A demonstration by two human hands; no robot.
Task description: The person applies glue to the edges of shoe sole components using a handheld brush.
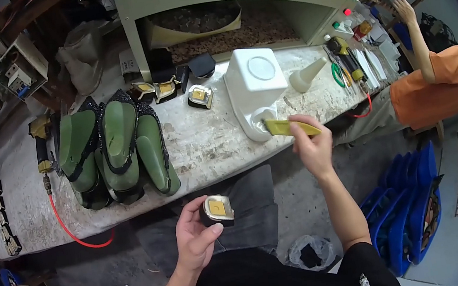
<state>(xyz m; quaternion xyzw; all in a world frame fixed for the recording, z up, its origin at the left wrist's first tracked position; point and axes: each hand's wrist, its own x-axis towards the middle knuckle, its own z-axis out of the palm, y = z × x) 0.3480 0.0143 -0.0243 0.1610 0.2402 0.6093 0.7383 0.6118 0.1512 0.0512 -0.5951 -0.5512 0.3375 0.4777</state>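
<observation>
My left hand [193, 240] is closed around a black shoe heel [219, 207], its pale, cream-and-yellow seat turned up, in front of the bench edge. Between the fingers of my right hand [315, 148] is a brush with a flat yellow handle [289, 128]. The brush's tip dips into the round cup at the foot of a white plastic glue dispenser [243, 81], so its bristles are hidden. Another heel [199, 96] stands on the bench left of the dispenser. Several more heels [165, 90] sit behind it.
Green shoe lasts [115, 133] with black glittery uppers stand on the workbench [200, 147]. A white nozzle-shaped piece [309, 75], scissors [337, 74] and an air tool [348, 60] lie right. A red hose [62, 218] hangs left. A person in orange [433, 83] is at right, near blue bins [409, 199].
</observation>
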